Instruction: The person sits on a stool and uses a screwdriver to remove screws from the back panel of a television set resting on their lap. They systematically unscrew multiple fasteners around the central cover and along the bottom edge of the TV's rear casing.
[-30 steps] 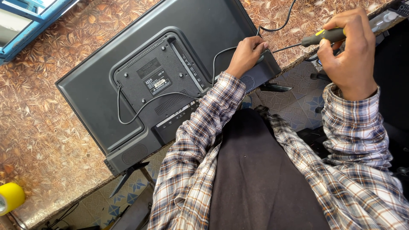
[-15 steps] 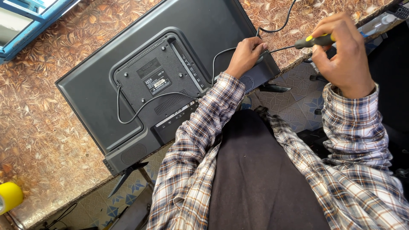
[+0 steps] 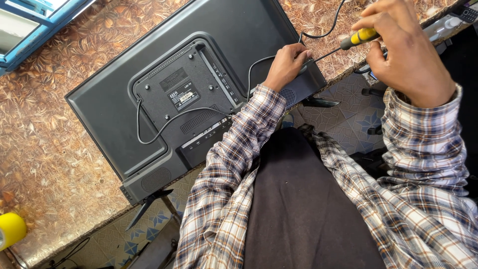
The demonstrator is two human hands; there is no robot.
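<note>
A black flat-screen television (image 3: 149,94) lies face down on a brown patterned table (image 3: 45,149), its back panel up, with a black cable (image 3: 164,124) looping across the back. My left hand (image 3: 286,65) rests on the set's lower right corner, fingers curled against the casing. My right hand (image 3: 403,55) grips a screwdriver (image 3: 356,39) with a yellow and black handle. Its thin shaft slants down-left and its tip sits at the corner right beside my left fingers.
A yellow roll (image 3: 10,230) lies at the table's left edge. A blue frame (image 3: 30,30) shows at the top left. A grey device (image 3: 448,22) sits on the table at the top right. Tiled floor (image 3: 348,124) and the set's stand feet (image 3: 147,204) show below the table edge.
My right hand has moved left and slightly up with the screwdriver, bringing its tip to the television's corner by my left hand. The left hand has stayed put.
</note>
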